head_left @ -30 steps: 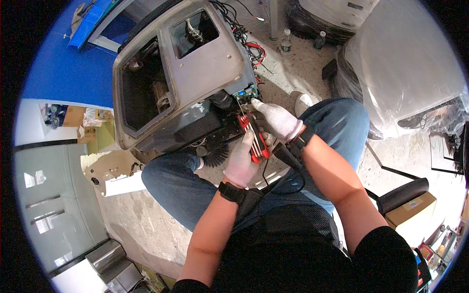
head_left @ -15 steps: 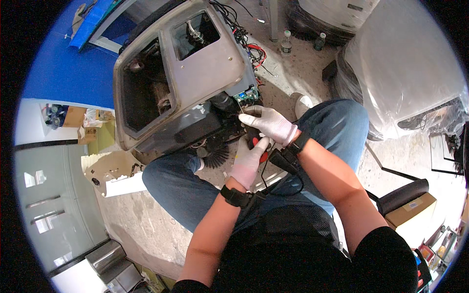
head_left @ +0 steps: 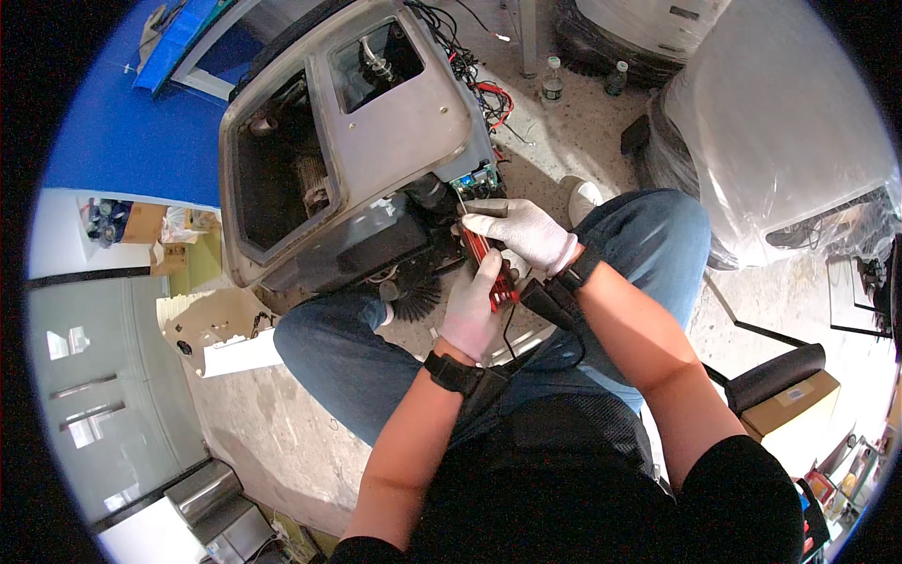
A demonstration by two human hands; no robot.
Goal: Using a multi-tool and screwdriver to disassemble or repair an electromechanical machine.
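Both my hands wear white gloves and meet in front of the grey machine's housing. A red-and-black hand tool with a thin metal shaft lies between them; its exact kind is hard to make out. My left hand is closed round its lower part, thumb along the red body. Closed at the upper end, my right hand pinches near the shaft. That shaft points up toward a green circuit board and a black cylindrical part on the machine. Whether its tip touches anything, I cannot tell.
Loose cables hang along the machine's far right side. A round black brush sits below it. Two bottles stand on the floor beyond. Plastic-wrapped machines fill the right; a cardboard box lies nearer.
The tool has turned in my hands, so more of its red body shows. My left thumb has shifted up along it, and my right fingers have moved slightly.
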